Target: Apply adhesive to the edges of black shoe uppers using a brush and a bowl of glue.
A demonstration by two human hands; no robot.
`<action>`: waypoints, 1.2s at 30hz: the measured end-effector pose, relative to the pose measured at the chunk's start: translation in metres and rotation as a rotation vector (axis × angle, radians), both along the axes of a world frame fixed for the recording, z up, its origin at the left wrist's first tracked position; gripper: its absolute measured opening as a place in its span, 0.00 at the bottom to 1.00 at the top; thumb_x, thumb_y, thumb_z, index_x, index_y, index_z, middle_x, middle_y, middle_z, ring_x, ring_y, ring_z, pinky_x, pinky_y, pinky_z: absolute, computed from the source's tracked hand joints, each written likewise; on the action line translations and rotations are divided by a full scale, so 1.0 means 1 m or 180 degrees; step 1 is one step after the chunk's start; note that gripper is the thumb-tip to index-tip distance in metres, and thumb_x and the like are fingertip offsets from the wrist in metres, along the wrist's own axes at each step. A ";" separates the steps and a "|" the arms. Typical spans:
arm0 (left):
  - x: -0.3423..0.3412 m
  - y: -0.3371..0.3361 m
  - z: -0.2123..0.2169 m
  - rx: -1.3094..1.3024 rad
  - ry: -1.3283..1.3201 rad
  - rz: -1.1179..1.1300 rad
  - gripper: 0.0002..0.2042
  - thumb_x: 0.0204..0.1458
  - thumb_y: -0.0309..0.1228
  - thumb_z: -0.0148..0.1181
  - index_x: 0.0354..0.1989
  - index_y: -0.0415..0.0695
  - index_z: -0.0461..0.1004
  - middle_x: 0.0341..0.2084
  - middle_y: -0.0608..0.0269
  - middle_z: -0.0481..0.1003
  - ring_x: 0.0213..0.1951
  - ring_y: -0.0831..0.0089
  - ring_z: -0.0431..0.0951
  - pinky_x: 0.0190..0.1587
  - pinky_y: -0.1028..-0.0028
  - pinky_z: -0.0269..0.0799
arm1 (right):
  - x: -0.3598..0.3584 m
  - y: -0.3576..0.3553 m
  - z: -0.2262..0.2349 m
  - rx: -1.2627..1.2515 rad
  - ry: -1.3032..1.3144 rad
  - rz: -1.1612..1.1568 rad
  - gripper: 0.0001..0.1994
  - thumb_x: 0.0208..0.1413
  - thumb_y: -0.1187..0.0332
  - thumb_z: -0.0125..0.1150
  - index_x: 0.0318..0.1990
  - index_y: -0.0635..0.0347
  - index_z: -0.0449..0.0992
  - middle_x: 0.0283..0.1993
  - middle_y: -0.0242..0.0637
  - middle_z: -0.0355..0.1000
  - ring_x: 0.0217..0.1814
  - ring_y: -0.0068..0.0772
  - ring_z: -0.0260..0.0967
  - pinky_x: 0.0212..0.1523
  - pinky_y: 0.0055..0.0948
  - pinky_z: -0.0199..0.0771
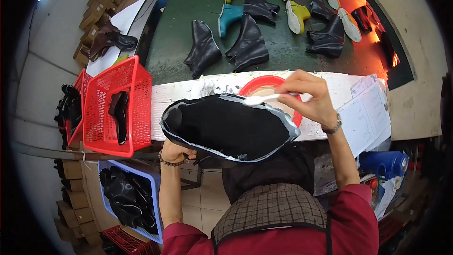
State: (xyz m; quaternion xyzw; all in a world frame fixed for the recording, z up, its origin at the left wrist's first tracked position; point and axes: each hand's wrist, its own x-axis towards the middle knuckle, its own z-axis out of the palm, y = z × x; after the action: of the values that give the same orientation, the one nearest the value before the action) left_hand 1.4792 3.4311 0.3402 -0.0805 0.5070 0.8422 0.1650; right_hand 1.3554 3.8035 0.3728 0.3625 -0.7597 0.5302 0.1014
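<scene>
A black boot [212, 127] is turned bottom up in front of me, with a whitish coat along the rim of its underside. My left hand [175, 152] is closed on it from below at the left end; most of those fingers are hidden behind it. Pinched in my right hand [309, 98] is a small brush [264, 98] with a white handle. Its white-coated tip touches the boot's far edge, right of the middle. Just behind, a round red basin [257, 82] of pale liquid is partly covered by the boot and my hand.
Several black boots [247, 42] and yellow or teal lasts stand on the green conveyor belt [174, 47], beside a glowing orange area at right. Left are a red basket [141, 89] and a blue crate [158, 179] of black uppers. Papers [365, 118] and a blue flask [382, 164] are right.
</scene>
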 end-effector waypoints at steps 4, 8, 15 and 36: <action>0.000 -0.009 -0.012 0.0035 0.0006 -0.0280 0.47 0.25 0.08 0.52 0.68 0.39 0.61 0.34 0.47 0.78 0.15 0.70 0.70 0.15 0.72 0.64 | 0.009 0.007 -0.003 0.0033 -0.0266 -0.0053 0.08 0.48 0.79 0.72 0.38 0.63 0.85 0.34 0.35 0.77 0.34 0.23 0.73 0.32 0.20 0.71; -0.009 0.004 -0.008 0.0148 0.0169 -0.0779 0.48 0.29 0.08 0.51 0.70 0.41 0.57 0.38 0.47 0.77 0.15 0.69 0.71 0.16 0.71 0.65 | 0.005 -0.010 0.009 0.0017 -0.0243 0.0079 0.08 0.49 0.78 0.72 0.38 0.63 0.85 0.34 0.35 0.77 0.34 0.24 0.74 0.32 0.21 0.71; -0.017 0.025 0.008 0.0142 0.0019 -0.1509 0.40 0.34 0.07 0.50 0.66 0.33 0.59 0.27 0.49 0.76 0.15 0.69 0.71 0.16 0.70 0.66 | -0.010 -0.019 0.029 0.0414 -0.0121 0.0464 0.08 0.49 0.76 0.73 0.38 0.62 0.85 0.33 0.35 0.77 0.32 0.25 0.73 0.31 0.23 0.71; -0.004 -0.013 0.001 0.0336 0.0113 -0.0196 0.32 0.32 0.10 0.53 0.55 0.26 0.68 0.29 0.41 0.78 0.13 0.61 0.73 0.14 0.68 0.69 | 0.008 0.023 -0.033 0.0051 -0.0880 -0.0222 0.07 0.50 0.77 0.71 0.38 0.64 0.85 0.35 0.32 0.76 0.35 0.20 0.70 0.35 0.21 0.69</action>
State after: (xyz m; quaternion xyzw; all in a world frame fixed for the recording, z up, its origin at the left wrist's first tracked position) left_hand 1.4753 3.4184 0.3414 -0.0411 0.4670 0.8635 0.1858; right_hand 1.3631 3.8265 0.3401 0.2602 -0.7828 0.5652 0.0112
